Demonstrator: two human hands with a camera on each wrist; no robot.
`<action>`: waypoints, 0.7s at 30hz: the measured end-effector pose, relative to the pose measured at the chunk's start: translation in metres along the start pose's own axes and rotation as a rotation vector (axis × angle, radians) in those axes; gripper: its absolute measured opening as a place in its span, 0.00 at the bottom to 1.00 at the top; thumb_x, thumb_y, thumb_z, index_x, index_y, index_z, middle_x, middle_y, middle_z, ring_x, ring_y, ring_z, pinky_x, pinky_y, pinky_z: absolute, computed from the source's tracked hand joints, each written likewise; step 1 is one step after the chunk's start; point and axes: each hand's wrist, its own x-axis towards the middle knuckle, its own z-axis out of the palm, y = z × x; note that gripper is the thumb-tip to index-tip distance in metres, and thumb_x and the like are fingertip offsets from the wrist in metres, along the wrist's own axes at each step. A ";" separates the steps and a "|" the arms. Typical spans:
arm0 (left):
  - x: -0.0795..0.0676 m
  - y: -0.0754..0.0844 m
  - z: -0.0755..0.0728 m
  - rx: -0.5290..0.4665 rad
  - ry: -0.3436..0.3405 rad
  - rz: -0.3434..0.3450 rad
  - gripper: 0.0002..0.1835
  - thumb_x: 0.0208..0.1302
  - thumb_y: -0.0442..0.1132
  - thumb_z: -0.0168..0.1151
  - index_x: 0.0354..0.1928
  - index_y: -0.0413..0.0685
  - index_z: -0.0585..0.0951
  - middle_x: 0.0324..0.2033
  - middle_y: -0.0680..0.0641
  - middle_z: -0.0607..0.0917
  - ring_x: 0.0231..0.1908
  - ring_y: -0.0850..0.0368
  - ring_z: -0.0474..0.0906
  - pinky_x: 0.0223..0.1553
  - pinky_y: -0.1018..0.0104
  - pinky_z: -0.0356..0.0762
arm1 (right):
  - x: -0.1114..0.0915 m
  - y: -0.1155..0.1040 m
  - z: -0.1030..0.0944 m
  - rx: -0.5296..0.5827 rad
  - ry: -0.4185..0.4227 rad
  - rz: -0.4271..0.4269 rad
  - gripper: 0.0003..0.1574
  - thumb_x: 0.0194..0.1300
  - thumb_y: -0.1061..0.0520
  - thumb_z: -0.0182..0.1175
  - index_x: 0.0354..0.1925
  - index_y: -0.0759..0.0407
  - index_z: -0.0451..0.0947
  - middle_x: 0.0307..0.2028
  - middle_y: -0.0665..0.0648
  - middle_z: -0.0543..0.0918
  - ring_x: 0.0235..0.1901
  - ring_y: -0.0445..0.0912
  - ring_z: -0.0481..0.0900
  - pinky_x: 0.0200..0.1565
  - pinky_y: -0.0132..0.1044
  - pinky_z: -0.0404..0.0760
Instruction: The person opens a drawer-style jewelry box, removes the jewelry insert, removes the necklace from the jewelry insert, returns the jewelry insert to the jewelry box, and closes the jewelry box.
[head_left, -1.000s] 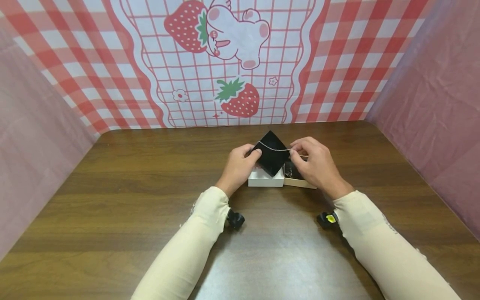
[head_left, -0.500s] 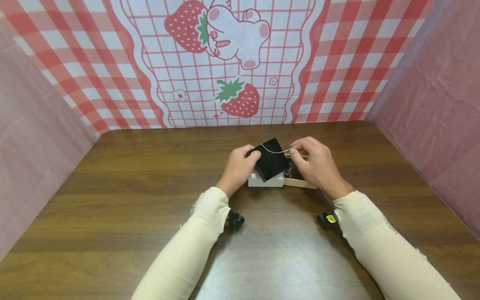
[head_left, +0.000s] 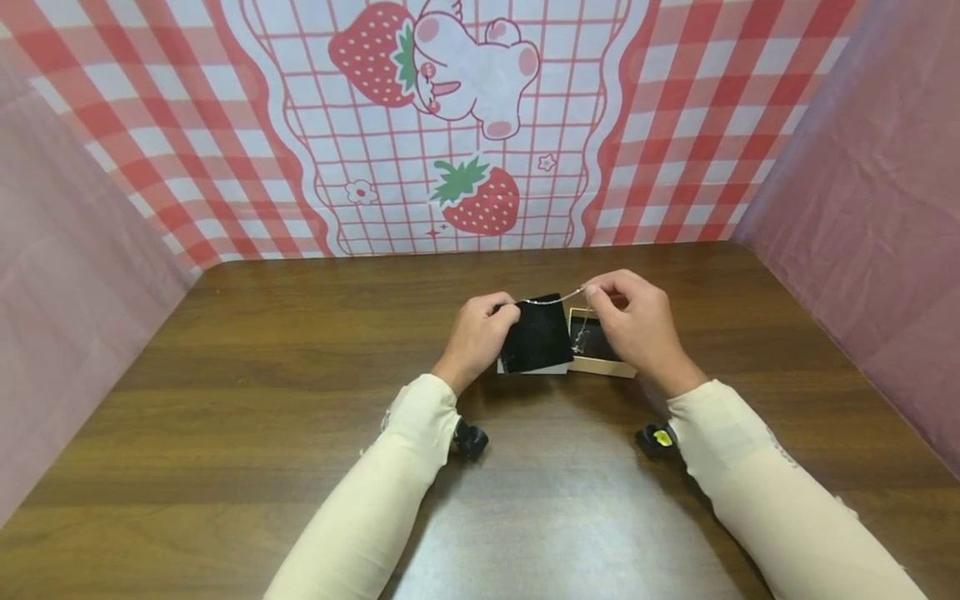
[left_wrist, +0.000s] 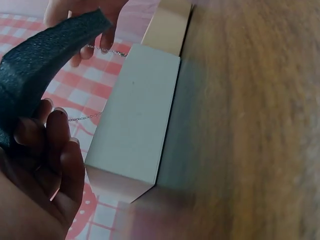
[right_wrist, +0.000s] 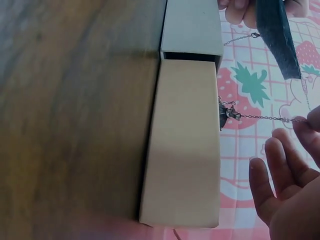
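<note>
A black foam pad (head_left: 537, 340) is gripped at its left edge by my left hand (head_left: 477, 335), thumb on its front face. A thin silver necklace (right_wrist: 260, 117) runs across the pad's upper edge. Its chain is pinched between thumb and finger of my right hand (head_left: 639, 323), the other fingers loosely bent. From there a strand with a dark charm (right_wrist: 229, 114) hangs beside the small tan box. In the left wrist view, part of the chain (left_wrist: 85, 118) dangles behind the left fingers. Where the chain passes behind the pad is hidden.
A white box (left_wrist: 134, 115) stands on the wooden table (head_left: 315, 417), mostly behind the pad. Touching its right side is an open tan box (right_wrist: 184, 145) with a dark inside. A red checked cloth (head_left: 247, 125) with strawberries hangs at the back.
The foam pad has turned clockwise and come lower, covering more of the white box. My right hand has lifted slightly, raising the chain, and the hanging strand shows more clearly.
</note>
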 end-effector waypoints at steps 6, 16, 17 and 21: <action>0.000 -0.001 -0.003 -0.030 -0.038 0.022 0.11 0.62 0.38 0.51 0.26 0.47 0.82 0.23 0.51 0.76 0.29 0.57 0.71 0.36 0.64 0.68 | 0.000 -0.001 -0.002 -0.008 0.024 0.046 0.11 0.71 0.57 0.61 0.37 0.63 0.85 0.38 0.54 0.85 0.34 0.38 0.77 0.39 0.27 0.74; 0.000 -0.003 -0.003 -0.072 -0.040 0.044 0.11 0.63 0.38 0.50 0.26 0.47 0.80 0.21 0.50 0.72 0.26 0.57 0.67 0.34 0.64 0.67 | 0.000 0.000 -0.003 -0.045 0.028 -0.022 0.09 0.70 0.59 0.61 0.37 0.63 0.85 0.38 0.54 0.85 0.34 0.38 0.78 0.39 0.24 0.75; 0.000 -0.004 -0.003 -0.072 -0.030 0.040 0.11 0.63 0.38 0.50 0.27 0.47 0.80 0.20 0.50 0.72 0.26 0.57 0.68 0.33 0.64 0.67 | 0.000 0.000 -0.003 -0.044 0.029 -0.026 0.08 0.70 0.59 0.61 0.37 0.63 0.85 0.38 0.54 0.85 0.34 0.38 0.78 0.39 0.23 0.75; 0.000 -0.005 -0.003 -0.080 0.008 0.007 0.11 0.63 0.38 0.51 0.29 0.46 0.81 0.20 0.50 0.72 0.25 0.57 0.69 0.32 0.64 0.68 | 0.001 0.000 -0.001 -0.043 0.033 -0.037 0.07 0.69 0.61 0.62 0.36 0.63 0.85 0.38 0.55 0.85 0.34 0.37 0.78 0.40 0.22 0.75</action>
